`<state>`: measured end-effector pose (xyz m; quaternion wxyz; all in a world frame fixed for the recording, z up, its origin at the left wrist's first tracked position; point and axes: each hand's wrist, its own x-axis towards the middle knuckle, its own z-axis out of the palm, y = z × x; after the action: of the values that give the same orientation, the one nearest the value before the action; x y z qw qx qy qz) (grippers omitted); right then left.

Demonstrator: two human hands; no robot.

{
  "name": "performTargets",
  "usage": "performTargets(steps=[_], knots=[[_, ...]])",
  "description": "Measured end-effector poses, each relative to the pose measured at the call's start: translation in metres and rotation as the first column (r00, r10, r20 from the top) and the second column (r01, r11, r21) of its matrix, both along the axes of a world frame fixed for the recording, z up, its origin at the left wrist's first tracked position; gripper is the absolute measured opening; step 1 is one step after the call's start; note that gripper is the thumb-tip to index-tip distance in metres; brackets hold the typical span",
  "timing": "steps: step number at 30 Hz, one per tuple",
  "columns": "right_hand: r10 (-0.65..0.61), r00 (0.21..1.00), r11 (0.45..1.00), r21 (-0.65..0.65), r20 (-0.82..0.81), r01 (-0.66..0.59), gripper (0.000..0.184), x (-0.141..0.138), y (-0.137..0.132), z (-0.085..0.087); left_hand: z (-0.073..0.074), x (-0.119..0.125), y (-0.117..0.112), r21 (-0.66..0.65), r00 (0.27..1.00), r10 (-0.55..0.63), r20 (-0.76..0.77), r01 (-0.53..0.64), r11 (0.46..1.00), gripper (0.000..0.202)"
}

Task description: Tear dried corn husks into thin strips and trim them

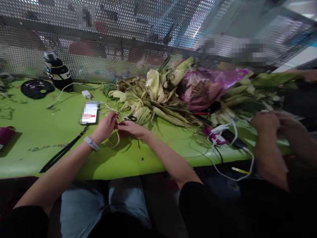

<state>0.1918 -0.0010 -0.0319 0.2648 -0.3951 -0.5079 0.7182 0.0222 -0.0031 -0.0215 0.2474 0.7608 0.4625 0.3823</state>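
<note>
My left hand [107, 126] and my right hand [130, 128] meet over the green table [44, 138], fingers pinched together on a thin pale strip of corn husk [114, 141] that loops down between them. A white band sits on my left wrist. Just beyond my fingers lie black-handled scissors [130, 118] and a heap of pale corn husks [151, 99].
A phone [89, 112] with a white cable and charger [86, 94] lies left of my hands, and a black strap [61, 152] runs from it. A pink plastic bag [205, 86] tops the husk heap. Another person's hands [272, 121] work at the right. Perforated metal screen behind.
</note>
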Motion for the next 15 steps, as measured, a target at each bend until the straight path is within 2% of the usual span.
performTargets(steps=[3,7,10,13,15], knots=[[-0.036,0.996,0.999,0.011,-0.081,0.037,0.023,-0.0045,0.0004,-0.0054,-0.0017,0.0009,-0.0003,0.0,0.998,-0.007,0.065,0.007,1.0,0.014],[0.014,0.972,0.997,-0.066,-0.237,-0.03,0.022,-0.0049,-0.0003,-0.0074,-0.0036,0.0015,-0.001,0.045,0.993,-0.01,0.116,0.005,0.999,0.016],[-0.044,0.951,0.993,-0.122,-0.307,0.007,0.023,-0.0036,0.0003,-0.0082,-0.0034,0.0016,-0.0021,0.06,0.994,-0.029,0.103,0.022,0.998,0.018],[-0.104,0.951,0.991,-0.116,-0.292,0.073,0.021,-0.0024,0.003,-0.0088,-0.0028,0.0008,-0.0017,0.072,0.993,-0.035,0.113,0.027,0.997,0.018],[-0.13,0.971,0.991,-0.02,-0.201,0.129,0.019,-0.0012,0.005,-0.0079,-0.0033,-0.0005,0.0003,0.067,0.988,-0.032,0.148,0.023,0.998,0.018]])
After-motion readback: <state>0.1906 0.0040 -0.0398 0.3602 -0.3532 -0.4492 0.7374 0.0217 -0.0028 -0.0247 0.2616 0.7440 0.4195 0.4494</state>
